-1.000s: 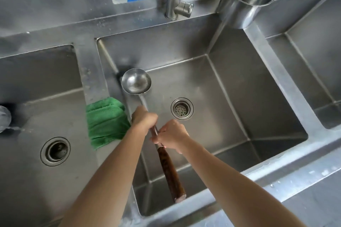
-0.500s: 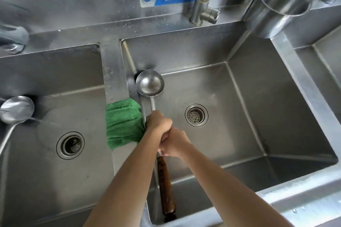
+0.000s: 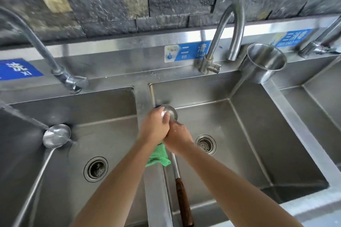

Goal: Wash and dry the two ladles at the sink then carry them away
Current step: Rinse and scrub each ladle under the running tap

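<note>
A steel ladle with a dark wooden handle (image 3: 183,201) leans in the middle sink basin (image 3: 245,134), its bowl up by the far left corner. My left hand (image 3: 155,127) is cupped over the bowl. My right hand (image 3: 178,139) grips the shaft just below it. A green cloth (image 3: 159,157) is bunched on the divider under my wrists; whether a hand holds it is hidden. A second steel ladle (image 3: 56,135) rests in the left basin (image 3: 110,134), apart from both hands.
A curved faucet (image 3: 229,29) stands behind the middle basin, another faucet (image 3: 36,42) behind the left one. A steel cup (image 3: 264,62) sits on the back right corner ledge. Drains (image 3: 205,143) sit in the basin floors. A third basin (image 3: 323,101) lies to the right.
My left hand slid up from the shaft onto the ladle's bowl, and my right hand followed up the shaft. The view tilted up, showing the faucets and wall.
</note>
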